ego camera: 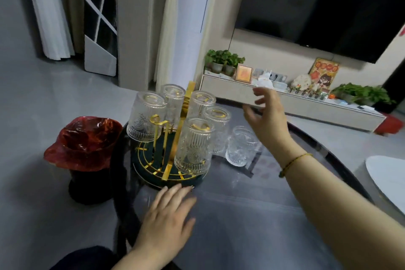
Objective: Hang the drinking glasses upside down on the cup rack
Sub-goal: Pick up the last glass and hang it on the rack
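Note:
A gold wire cup rack [166, 160] on a dark round base stands on the glass table. Several ribbed clear glasses hang upside down on its pegs; the nearest one [194, 146] is at the front right. One gold peg [156, 119] at the front left is bare. Another ribbed glass [241, 147] stands upright on the table just right of the rack. My right hand [267, 114] hovers open above and behind that glass, fingers spread, holding nothing. My left hand [167, 217] lies flat on the table, its fingertips at the rack's base.
A dark bin lined with a red bag [85, 144] stands left of the table. A white round object [388, 180] shows at the right edge. Behind are a low cabinet [230, 91] with potted plants, and a wall television.

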Demonstrator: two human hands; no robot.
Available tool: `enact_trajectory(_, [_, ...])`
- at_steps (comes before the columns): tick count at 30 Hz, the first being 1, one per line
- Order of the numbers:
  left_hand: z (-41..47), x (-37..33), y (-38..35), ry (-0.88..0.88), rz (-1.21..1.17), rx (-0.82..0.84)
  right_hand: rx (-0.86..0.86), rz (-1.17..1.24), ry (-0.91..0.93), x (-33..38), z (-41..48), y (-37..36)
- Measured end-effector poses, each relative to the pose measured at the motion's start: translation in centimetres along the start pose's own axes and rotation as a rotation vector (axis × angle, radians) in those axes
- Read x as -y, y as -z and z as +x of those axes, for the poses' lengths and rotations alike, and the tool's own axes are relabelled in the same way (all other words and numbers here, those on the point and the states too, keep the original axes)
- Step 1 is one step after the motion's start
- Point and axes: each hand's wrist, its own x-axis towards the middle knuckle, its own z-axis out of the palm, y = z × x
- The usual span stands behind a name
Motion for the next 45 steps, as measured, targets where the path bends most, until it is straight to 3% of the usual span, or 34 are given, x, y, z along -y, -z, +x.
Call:
enact_trajectory(4, [0.9,-2.0,-0.7,0.023,0.022,0.212,-0.069,0.09,-0.333,-6.5,-4.6,-1.4])
enact_trajectory(10, [1.2,-0.9,-3.1,0.075,-0.016,0.221,0.119,0.258,-0.582,-11.5,-7.1,-5.4])
enact_trajectory(15, [1.5,-0.7,-3.4,0.089,0.002,0.224,0.136,0.209,-0.725,-12.3,-6.5,-7.6])
enact_trajectory(23, [1.6,-0.8,-3.5,0.087,-0.016,0.21,0.071,0.128,-0.707,-12.5,-6.1,-8.9])
enact_trajectory(31, [1.6,-0.6,-3.7,0.106,0.014,0.241,0.039,0.329,-0.726,-12.1,-7.2,-7.7])
enact_trajectory(39, [1.6,-1.1,-3.0,0.141,-0.026,0.26,0.01,0.421,-0.483,-6.8,-6.0,-0.7])
enact_trajectory(45, [0.3,-0.5,-1.0,0.147,-0.059,0.029,0.176,0.361,-0.171,-0.4,-3.4,5.4])
